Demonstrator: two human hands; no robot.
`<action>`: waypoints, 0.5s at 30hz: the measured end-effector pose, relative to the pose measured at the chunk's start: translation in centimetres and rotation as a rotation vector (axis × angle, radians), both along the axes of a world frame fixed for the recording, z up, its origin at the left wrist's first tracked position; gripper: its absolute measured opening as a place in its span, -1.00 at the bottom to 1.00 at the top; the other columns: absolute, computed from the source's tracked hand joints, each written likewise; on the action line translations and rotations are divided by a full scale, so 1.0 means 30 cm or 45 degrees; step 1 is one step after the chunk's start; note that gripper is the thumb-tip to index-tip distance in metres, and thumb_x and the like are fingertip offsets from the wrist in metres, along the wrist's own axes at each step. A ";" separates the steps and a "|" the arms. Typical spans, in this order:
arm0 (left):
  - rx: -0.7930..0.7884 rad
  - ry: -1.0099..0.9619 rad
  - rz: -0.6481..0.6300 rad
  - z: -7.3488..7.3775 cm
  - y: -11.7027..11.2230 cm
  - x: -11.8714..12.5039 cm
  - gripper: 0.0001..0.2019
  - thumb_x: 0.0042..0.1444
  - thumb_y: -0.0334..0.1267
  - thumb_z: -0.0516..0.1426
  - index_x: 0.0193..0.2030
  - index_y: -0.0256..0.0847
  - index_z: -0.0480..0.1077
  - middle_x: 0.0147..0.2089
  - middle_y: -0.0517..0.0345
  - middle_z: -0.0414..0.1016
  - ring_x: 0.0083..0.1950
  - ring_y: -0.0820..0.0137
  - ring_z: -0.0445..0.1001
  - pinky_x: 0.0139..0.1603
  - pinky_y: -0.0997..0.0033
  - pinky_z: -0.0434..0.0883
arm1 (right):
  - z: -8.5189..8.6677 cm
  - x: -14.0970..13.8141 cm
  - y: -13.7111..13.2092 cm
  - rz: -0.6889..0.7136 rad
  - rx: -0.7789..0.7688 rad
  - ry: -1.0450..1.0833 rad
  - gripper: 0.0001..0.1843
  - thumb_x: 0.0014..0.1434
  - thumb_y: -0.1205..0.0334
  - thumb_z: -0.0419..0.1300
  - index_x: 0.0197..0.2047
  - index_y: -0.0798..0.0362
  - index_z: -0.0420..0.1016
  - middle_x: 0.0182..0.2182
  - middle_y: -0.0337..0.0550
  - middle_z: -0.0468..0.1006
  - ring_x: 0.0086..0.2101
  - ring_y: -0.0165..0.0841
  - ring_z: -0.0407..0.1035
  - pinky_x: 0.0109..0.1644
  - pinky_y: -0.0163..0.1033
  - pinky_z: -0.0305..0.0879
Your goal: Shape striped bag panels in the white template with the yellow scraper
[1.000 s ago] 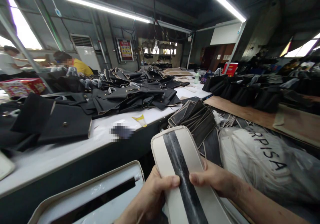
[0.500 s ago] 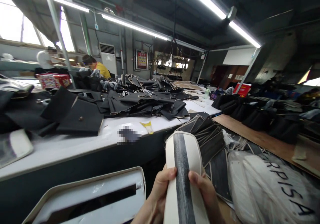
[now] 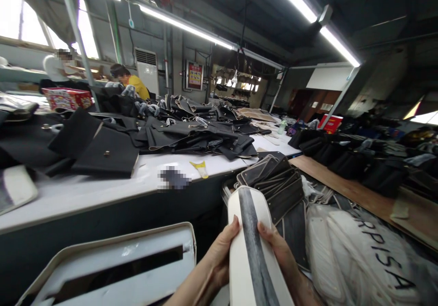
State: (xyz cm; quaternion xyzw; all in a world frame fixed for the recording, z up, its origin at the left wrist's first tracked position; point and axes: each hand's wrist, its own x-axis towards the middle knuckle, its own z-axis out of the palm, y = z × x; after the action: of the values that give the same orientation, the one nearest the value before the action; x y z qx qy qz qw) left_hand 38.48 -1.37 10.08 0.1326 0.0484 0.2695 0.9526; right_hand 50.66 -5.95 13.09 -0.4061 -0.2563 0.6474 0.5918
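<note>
I hold a long cream panel with a black stripe down its middle (image 3: pixel 251 233) upright in front of me. My left hand (image 3: pixel 219 256) grips its left edge with the thumb on the face. My right hand (image 3: pixel 278 251) grips the right edge the same way. A second cream panel with a black slot (image 3: pixel 112 269) lies flat at the lower left, below my left hand. Just beyond the held panel stands a fanned stack of dark rectangular panels (image 3: pixel 273 183).
A long white table (image 3: pixel 85 196) carries heaps of black bag pieces (image 3: pixel 185 132). White printed bags (image 3: pixel 369 256) lie at the right beside a wooden board (image 3: pixel 342 178). Two people sit at the far left, one in yellow (image 3: pixel 132 82).
The view shifted a little to the right, then steadied. Both hands slid down the striped panel, which turned more upright and stands nearer the centre.
</note>
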 end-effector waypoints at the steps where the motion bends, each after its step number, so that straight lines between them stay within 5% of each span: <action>1: -0.009 0.026 -0.029 -0.014 -0.005 -0.011 -0.28 0.04 0.13 0.27 0.12 -0.50 0.39 -0.08 -0.34 0.58 -0.02 -0.05 0.57 0.12 0.02 0.41 | 0.008 0.000 -0.006 -0.022 -0.004 -0.010 -0.57 0.03 0.06 0.42 -0.14 0.11 0.40 -0.40 -0.12 0.63 -0.38 -0.20 0.56 -0.21 -0.15 0.52; 9: 0.283 -0.074 -0.051 0.008 -0.021 -0.101 0.01 -0.15 0.48 0.14 0.18 -0.44 0.37 0.05 -0.34 0.52 0.11 -0.11 0.47 0.20 -0.01 0.31 | 0.099 0.069 -0.034 -0.050 -0.142 -0.220 -0.53 -0.07 0.10 0.49 -0.16 0.12 0.46 -0.40 -0.11 0.63 -0.45 -0.27 0.53 -0.33 -0.24 0.48; 15: 0.513 0.354 -0.002 0.054 -0.032 -0.145 -0.19 -0.04 0.31 0.22 0.18 -0.32 0.40 0.00 -0.23 0.56 -0.03 0.01 0.54 -0.04 0.19 0.44 | 0.143 0.118 -0.040 0.118 -0.121 -0.687 -0.52 -0.08 -0.02 0.47 -0.25 0.21 0.58 -0.41 -0.01 0.63 -0.44 -0.21 0.52 -0.40 -0.24 0.43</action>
State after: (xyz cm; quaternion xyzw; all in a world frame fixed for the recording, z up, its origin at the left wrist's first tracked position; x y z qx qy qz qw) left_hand 34.14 -2.35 11.70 0.3560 0.1244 0.2522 0.8912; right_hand 54.20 -7.15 17.38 -0.5791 -0.3924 0.5535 0.4521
